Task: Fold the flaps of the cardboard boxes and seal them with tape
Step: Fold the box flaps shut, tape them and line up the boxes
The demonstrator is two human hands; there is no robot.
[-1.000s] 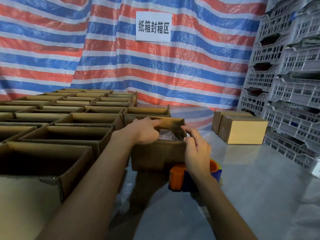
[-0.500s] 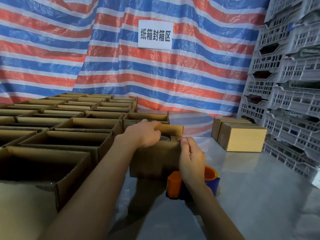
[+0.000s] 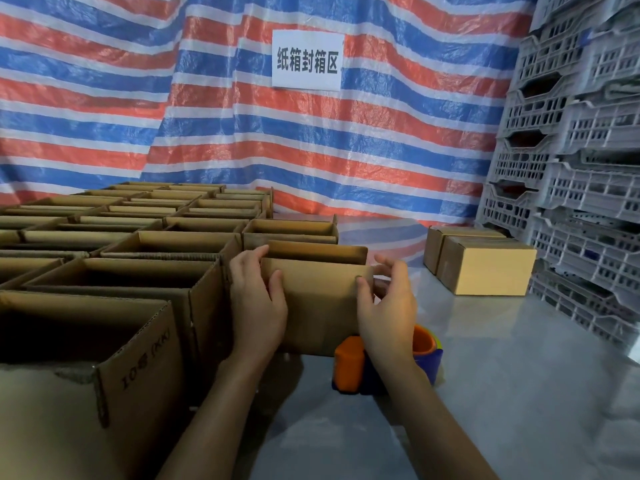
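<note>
We hold box (image 3: 318,306) on table (image 3: 519,375), just right of open boxes (image 3: 166,271). L hand (image 3: 258,299) + R hand (image 3: 388,306) curled round its top corners, thumbs on near flap (image 3: 311,275). Risk imo: far flap (image 3: 317,252) upright, near one prob springs back if grip slips. Tape gun (image 3: 349,365) under R wrist, easy to knock.

I see two hands of mine, the left hand (image 3: 256,306) and the right hand (image 3: 388,306), both holding one box (image 3: 318,306) on one table (image 3: 519,393). To the left, open boxes (image 3: 138,362) stand in rows, well over a dozen. The far ones run together, so I cannot count them exactly. There are two closed boxes (image 3: 485,268) at the right, one tape dispenser (image 3: 348,368), and one sign (image 3: 307,60) on one striped tarp (image 3: 138,98). Grey crates (image 3: 588,168) are stacked, at least ten, with more cut off.
</note>
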